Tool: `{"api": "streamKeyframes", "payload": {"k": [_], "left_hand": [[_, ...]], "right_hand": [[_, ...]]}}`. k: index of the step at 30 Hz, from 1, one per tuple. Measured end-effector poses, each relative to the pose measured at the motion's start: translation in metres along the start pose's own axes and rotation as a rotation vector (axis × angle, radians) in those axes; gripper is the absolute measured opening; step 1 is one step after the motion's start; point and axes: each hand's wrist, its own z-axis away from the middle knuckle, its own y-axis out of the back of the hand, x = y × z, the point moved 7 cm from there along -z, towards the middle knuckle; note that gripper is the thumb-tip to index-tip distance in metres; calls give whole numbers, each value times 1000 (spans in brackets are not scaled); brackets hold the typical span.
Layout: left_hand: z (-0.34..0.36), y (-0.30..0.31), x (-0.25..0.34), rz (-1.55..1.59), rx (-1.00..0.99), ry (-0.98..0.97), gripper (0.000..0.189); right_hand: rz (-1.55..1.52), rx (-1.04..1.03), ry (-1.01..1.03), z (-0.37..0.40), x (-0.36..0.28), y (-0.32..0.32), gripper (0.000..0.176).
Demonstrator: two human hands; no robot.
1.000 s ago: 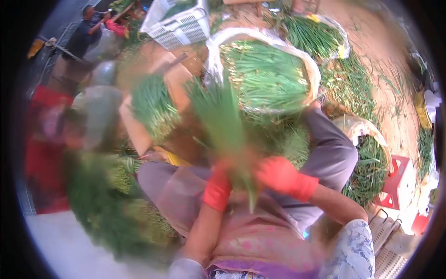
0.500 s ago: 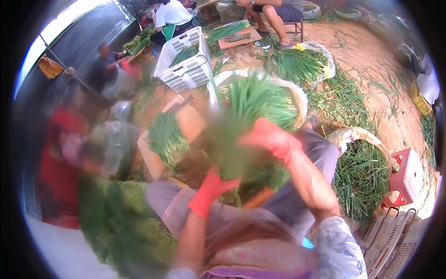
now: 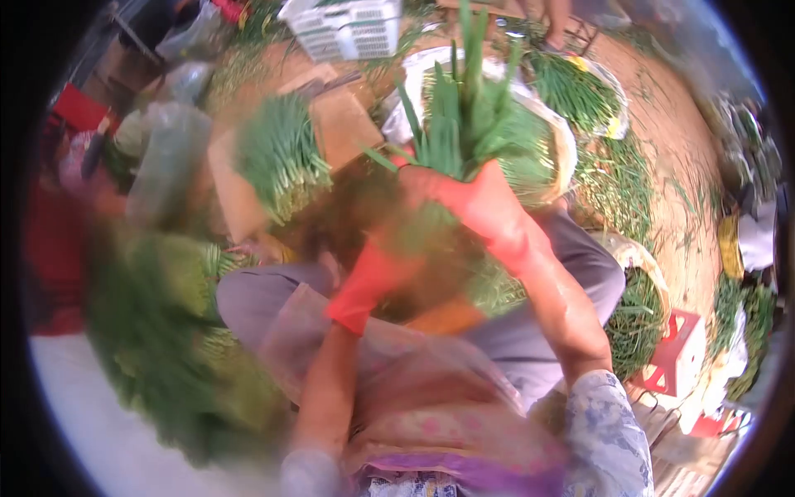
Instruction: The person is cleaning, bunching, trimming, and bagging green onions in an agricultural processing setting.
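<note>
A bunch of long green stalks [image 3: 451, 124] stands upright between my two gloved hands, its leaves fanning out at the top. My right hand [image 3: 468, 195], in a pinkish-red glove, is wrapped round the bunch at its middle. Lower and to the left, my left hand [image 3: 381, 269] in the same kind of glove closes on the blurred lower part of the stalks. Left of the hands, a neat pile of trimmed green stalks [image 3: 281, 153] lies on a wooden board [image 3: 228, 186].
Behind the hands is a round white-rimmed sack [image 3: 567, 157] of stalks. A white crate [image 3: 352, 31] stands at the top. Loose greens [image 3: 166, 356] lie at left, a pink stool [image 3: 679, 352] at right. A person in red [image 3: 58, 248] is at far left.
The view has shifted, so the crate and sacks sit higher in the frame. My right hand has moved up the bunch, and the leaves now stand more upright.
</note>
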Motion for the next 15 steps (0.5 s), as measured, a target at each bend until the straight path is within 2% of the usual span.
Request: {"api": "streamKeyframes", "payload": {"k": [3,6,8,9,12,15], "left_hand": [[4,14,-24,165,60,208,83],[19,54,15,-399,230,88,104],[52,77,-4,-494,339,277,101],[65,87,-11,-544,392,367,100],[67,92,-7,-501,375,440,86],[57,67,-14,-507,142,345,67]], "right_hand": [[-28,-18,-29,-42,45,-16,15],[96,-8,-79,-67,68,-38,13],[264,40,-151,-80,82,-51,12],[206,-20,-124,-85,115,-51,15],[184,-43,75,-116,234,-54,21],[404,-144,-142,-132,322,-44,24]]}}
